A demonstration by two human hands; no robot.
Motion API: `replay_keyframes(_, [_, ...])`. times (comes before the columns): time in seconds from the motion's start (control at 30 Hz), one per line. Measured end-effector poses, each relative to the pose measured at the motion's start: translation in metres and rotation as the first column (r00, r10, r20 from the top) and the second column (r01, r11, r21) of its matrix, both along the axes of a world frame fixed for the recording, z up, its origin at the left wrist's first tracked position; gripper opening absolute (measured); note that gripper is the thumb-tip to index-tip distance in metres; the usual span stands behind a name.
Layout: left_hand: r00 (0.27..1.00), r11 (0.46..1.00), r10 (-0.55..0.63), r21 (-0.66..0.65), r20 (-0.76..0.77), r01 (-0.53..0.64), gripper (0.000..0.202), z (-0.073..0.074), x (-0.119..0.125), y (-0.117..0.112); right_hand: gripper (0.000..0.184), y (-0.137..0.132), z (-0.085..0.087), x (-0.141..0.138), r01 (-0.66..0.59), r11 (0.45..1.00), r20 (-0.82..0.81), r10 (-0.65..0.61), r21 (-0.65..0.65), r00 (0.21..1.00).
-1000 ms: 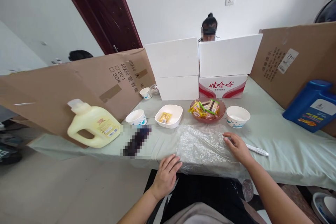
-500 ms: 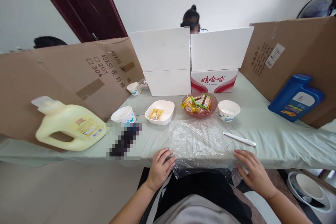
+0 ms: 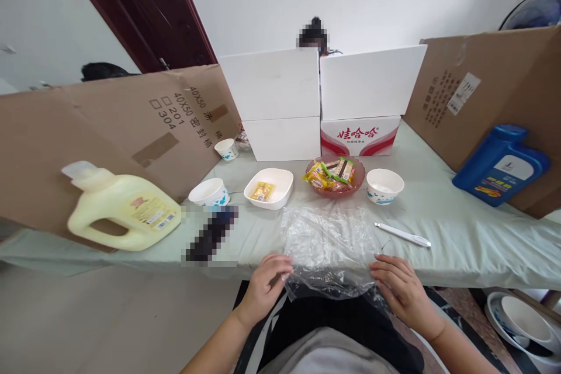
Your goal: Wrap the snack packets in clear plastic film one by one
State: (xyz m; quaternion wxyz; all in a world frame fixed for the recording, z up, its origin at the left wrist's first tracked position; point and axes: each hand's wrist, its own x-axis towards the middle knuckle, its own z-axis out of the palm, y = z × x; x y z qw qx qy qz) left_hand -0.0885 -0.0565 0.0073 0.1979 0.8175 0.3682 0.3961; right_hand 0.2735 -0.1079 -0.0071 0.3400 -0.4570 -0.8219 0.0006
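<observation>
A clear plastic bag [image 3: 328, 245] lies crinkled at the front edge of the table, its near end hanging over toward my lap. My left hand [image 3: 266, 281] is at the bag's left edge, fingers loosely bent and the thumb apart from them. At the right edge, my right hand [image 3: 402, 287] has its fingers stretched out, fingertips touching the plastic. Behind the bag stand a square white bowl [image 3: 284, 187] with a yellow-wrapped snack [image 3: 263, 191] and a pink glass bowl [image 3: 360, 178] of wrapped snacks [image 3: 335, 170]. White tongs [image 3: 403, 235] lie beyond my right hand.
Paper bowls stand right [image 3: 384, 186] and left [image 3: 209, 191]. A yellow jug [image 3: 127, 207] and a blue bottle [image 3: 499, 166] stand at the sides. White boxes [image 3: 280, 137] and cardboard panels [image 3: 175, 123] wall the table. A person's head [image 3: 313, 35] shows behind; a blurred patch hides something left.
My right hand has moved left and inward, onto the bag's right edge. The bag's right side has drawn in slightly. My left hand stays at the left edge.
</observation>
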Motion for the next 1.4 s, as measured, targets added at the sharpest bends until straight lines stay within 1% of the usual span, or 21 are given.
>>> replay_keyframes(0.03, [0.998,0.994,0.031,-0.105,0.054,-0.025,0.014,0.003,0.000,0.001,0.021,-0.001,0.005,0.000,-0.009,0.996,-0.073,0.002,-0.089,0.997])
replay_keyframes(0.1, [0.982,0.955,0.142,-0.279,0.121,-0.104,0.019,0.008,0.003,0.007,0.027,0.002,0.011,-0.002,-0.011,0.959,-0.221,-0.053,-0.282,0.974])
replay_keyframes(0.13, [0.967,0.932,0.211,-0.329,0.140,-0.155,0.023,0.010,0.005,0.013,0.031,0.006,0.013,-0.003,-0.006,0.930,-0.279,-0.104,-0.368,0.955])
replay_keyframes(0.2, [0.935,0.893,0.329,-0.367,0.136,-0.260,0.029,0.012,0.011,0.027,0.038,0.018,0.014,-0.008,0.030,0.859,-0.347,-0.239,-0.511,0.907])
replay_keyframes(0.27, [0.904,0.850,0.426,-0.360,0.039,-0.385,0.028,0.014,0.018,0.044,0.045,0.033,0.013,-0.012,0.105,0.780,-0.342,-0.386,-0.617,0.857])
replay_keyframes(0.33, [0.852,0.791,0.504,-0.320,-0.144,-0.522,0.022,0.016,0.026,0.059,0.048,0.046,0.012,-0.015,0.200,0.703,-0.270,-0.496,-0.683,0.825])
replay_keyframes(0.37, [0.812,0.760,0.531,-0.289,-0.243,-0.583,0.018,0.016,0.029,0.065,0.049,0.052,0.012,-0.016,0.248,0.676,-0.221,-0.528,-0.694,0.820])
replay_keyframes(0.4, [0.769,0.733,0.548,-0.254,-0.330,-0.632,0.015,0.017,0.031,0.070,0.049,0.055,0.012,-0.017,0.293,0.662,-0.176,-0.545,-0.689,0.820])
replay_keyframes(0.47, [0.700,0.705,0.545,-0.200,-0.460,-0.680,0.016,0.018,0.035,0.075,0.052,0.058,0.012,-0.019,0.356,0.663,-0.114,-0.556,-0.658,0.824])
replay_keyframes(0.53, [0.658,0.702,0.527,-0.161,-0.537,-0.694,0.023,0.018,0.037,0.077,0.054,0.057,0.011,-0.020,0.378,0.679,-0.095,-0.550,-0.629,0.830])
replay_keyframes(0.7, [0.602,0.721,0.503,-0.084,-0.620,-0.688,0.031,0.021,0.037,0.075,0.048,0.051,0.012,-0.023,0.388,0.716,-0.085,-0.527,-0.580,0.846])
replay_keyframes(0.87, [0.582,0.735,0.507,-0.035,-0.636,-0.677,0.031,0.025,0.033,0.077,0.044,0.046,0.015,-0.026,0.373,0.751,-0.079,-0.489,-0.545,0.869])
replay_keyframes(1.0, [0.565,0.751,0.506,0.010,-0.651,-0.661,0.030,0.019,0.029,0.078,0.038,0.043,0.010,-0.029,0.345,0.794,-0.026,-0.412,-0.501,0.911])
replay_keyframes(1.1, [0.570,0.771,0.511,0.050,-0.643,-0.635,0.028,0.015,0.025,0.078,0.034,0.042,0.004,-0.029,0.332,0.822,0.025,-0.362,-0.463,0.932])
replay_keyframes(1.17, [0.566,0.765,0.571,0.134,-0.595,-0.631,0.026,0.016,0.025,0.077,0.035,0.042,0.002,-0.029,0.326,0.834,0.049,-0.341,-0.444,0.939])
replay_keyframes(1.23, [0.572,0.745,0.643,0.243,-0.509,-0.621,0.023,0.021,0.029,0.076,0.034,0.042,0.002,-0.031,0.323,0.842,0.071,-0.326,-0.433,0.943])
replay_keyframes(1.27, [0.602,0.757,0.643,0.277,-0.473,-0.592,0.021,0.024,0.033,0.075,0.033,0.042,0.002,-0.032,0.321,0.845,0.080,-0.319,-0.427,0.945])
replay_keyframes(1.3, [0.656,0.799,0.599,0.285,-0.459,-0.530,0.021,0.027,0.039,0.074,0.032,0.042,0.002,-0.033,0.319,0.849,0.089,-0.311,-0.421,0.946])
replay_keyframes(1.33, [0.725,0.864,0.504,0.265,-0.470,-0.429,0.021,0.029,0.046,0.073,0.031,0.042,0.003,-0.034,0.317,0.852,0.099,-0.304,-0.416,0.947])
replay_keyframes(1.37, [0.784,0.928,0.372,0.223,-0.497,-0.299,0.022,0.030,0.053,0.072,0.031,0.042,0.004,-0.035,0.317,0.855,0.110,-0.298,-0.411,0.948])
replay_keyframes(1.4, [0.815,0.972,0.228,0.168,-0.533,-0.162,0.027,0.030,0.060,0.071,0.030,0.041,0.005,-0.034,0.315,0.857,0.122,-0.291,-0.408,0.949])
